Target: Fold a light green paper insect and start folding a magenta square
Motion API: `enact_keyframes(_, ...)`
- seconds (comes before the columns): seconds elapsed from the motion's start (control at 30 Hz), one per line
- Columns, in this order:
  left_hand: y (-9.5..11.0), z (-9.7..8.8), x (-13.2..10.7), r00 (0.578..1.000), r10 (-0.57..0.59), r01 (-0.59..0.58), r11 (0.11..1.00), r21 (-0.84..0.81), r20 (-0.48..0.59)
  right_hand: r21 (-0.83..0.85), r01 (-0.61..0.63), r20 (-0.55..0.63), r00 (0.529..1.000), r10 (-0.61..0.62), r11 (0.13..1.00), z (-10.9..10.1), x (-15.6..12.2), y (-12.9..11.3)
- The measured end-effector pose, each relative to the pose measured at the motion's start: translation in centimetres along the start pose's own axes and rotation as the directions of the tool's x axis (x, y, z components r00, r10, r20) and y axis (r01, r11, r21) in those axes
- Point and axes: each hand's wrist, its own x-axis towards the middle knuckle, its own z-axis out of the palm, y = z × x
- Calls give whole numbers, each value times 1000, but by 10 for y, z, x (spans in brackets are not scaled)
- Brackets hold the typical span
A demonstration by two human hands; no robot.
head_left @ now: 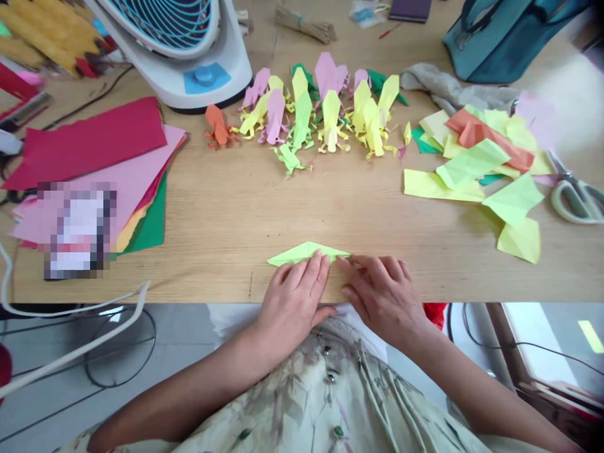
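While both hands bear down on it, the folded green paper (295, 253) lies flat on the tabletop (226, 214), close to the near edge, centre of view. Left hand (295, 296): grip wide, fingers straight and flat, tips on the paper's middle. Right hand (383, 292): grip also wide, fingers slightly bent, tips at the paper's right point. Nothing clasped, only pressed. Hands nearly touch each other. Paper is a long shallow triangle, peak pointing away from the person.

Further back, well apart from the hands: row of small folded paper figures (306, 116) in yellow, green and pink, one orange at the left end. Behind them, a white fan (189, 56) with a blue grille. Left: stack of coloured sheets (94, 157), red and pink on top, green at the lower corner. Right: heap of paper scraps (481, 157), mostly yellow-green, one orange strip. Scissors (578, 200) just beside the heap. Back right: grey cloth (448, 88) and teal bag (509, 31). White cable (70, 352) hangs below the tabletop, left side.
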Motion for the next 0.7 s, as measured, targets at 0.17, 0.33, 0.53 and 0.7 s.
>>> enact_keyframes(0.17,-6,8,-3,996,58,-62,996,-64,-64,-10,1,-40,999,-1,1000,2,-3,1)
enact_keyframes(0.33,-12,11,-7,993,46,-60,990,-126,-113,18,-10,-26,1000,10,1000,1,-3,0)
enact_keyframes(0.53,-19,9,-13,985,85,-102,989,-109,-149,16,-18,-54,998,19,1000,3,-5,0)
enact_keyframes(0.7,-20,5,-15,989,-38,16,988,-152,-142,61,-28,-40,999,31,998,6,-5,1)
